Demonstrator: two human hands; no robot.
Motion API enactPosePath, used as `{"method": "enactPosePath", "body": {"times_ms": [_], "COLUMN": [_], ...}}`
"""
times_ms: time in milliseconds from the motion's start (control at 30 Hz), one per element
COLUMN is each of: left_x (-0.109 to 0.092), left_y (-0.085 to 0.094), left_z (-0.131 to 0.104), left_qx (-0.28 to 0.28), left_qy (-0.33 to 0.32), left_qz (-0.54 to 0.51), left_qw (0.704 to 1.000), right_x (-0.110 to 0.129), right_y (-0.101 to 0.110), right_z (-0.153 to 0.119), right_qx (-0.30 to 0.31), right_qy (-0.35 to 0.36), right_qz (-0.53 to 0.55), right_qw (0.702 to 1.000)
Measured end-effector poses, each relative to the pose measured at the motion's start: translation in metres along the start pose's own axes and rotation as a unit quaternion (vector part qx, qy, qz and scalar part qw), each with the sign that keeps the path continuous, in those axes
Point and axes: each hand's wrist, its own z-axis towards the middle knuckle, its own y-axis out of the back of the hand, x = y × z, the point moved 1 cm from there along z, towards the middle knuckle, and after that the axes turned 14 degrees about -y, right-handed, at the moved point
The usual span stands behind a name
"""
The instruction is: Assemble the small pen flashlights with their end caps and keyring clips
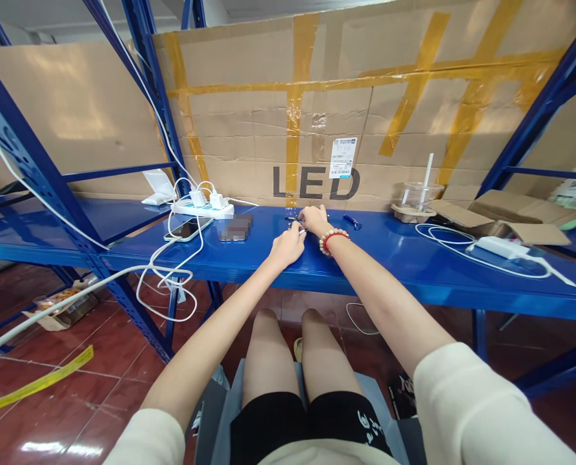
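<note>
My left hand (pixel 288 245) and my right hand (pixel 314 221) meet over the middle of the blue shelf (pixel 385 258). The fingers of both are bent together around something small and dark, too small to make out. A thin dark piece shows at the fingertips of my left hand. A beaded bracelet (pixel 333 239) circles my right wrist. Just right of my right hand, a blue pen-like object (pixel 352 221) lies on the shelf. Farther left is a dark flat item (pixel 236 228), partly blurred out.
A power strip (pixel 203 208) with plugs, a phone (pixel 189 229) and looped white cables stand left. Right are a plastic cup (pixel 420 194) with straw, an opened carton (pixel 505 213) and a white adapter (pixel 501 247). A large cardboard sheet (pixel 249 142) rises behind.
</note>
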Motion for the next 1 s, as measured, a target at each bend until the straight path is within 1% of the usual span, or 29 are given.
{"method": "enactPosePath", "body": {"times_ms": [167,367,467,533,600,667,767,867,933,1000], "left_x": [-0.002,-0.004,-0.003,-0.002,0.0,0.001,0.003,0.004,0.005,0.006], "left_y": [0.003,0.005,0.007,0.008,0.009,0.01,0.009,0.008,0.007,0.007], "left_z": [-0.001,0.0,-0.001,-0.001,-0.002,-0.001,-0.001,0.001,0.001,0.002], "left_qx": [-0.003,-0.014,-0.046,-0.082,-0.108,-0.118,-0.125,-0.133,-0.137,-0.141], "left_qy": [0.014,0.019,0.036,0.06,0.088,0.109,0.115,0.113,0.115,0.12], "left_qz": [0.0,-0.016,-0.024,-0.029,-0.036,-0.041,-0.045,-0.05,-0.054,-0.056], "left_qw": [1.0,1.0,0.998,0.994,0.99,0.986,0.984,0.983,0.982,0.981], "right_x": [0.002,0.003,0.002,0.001,0.0,-0.003,-0.009,-0.016,-0.02,-0.022], "right_y": [0.001,0.011,0.023,0.032,0.039,0.044,0.044,0.039,0.037,0.034], "right_z": [-0.004,-0.006,-0.009,-0.015,-0.026,-0.04,-0.06,-0.07,-0.07,-0.068], "right_qx": [-0.014,-0.059,-0.066,-0.059,-0.039,-0.017,0.01,0.03,0.036,0.047], "right_qy": [0.046,0.096,0.111,0.127,0.164,0.199,0.238,0.247,0.237,0.232], "right_qz": [0.003,0.09,0.148,0.156,0.128,0.079,0.048,0.086,0.138,0.166], "right_qw": [0.999,0.989,0.98,0.978,0.977,0.977,0.97,0.965,0.961,0.957]}}
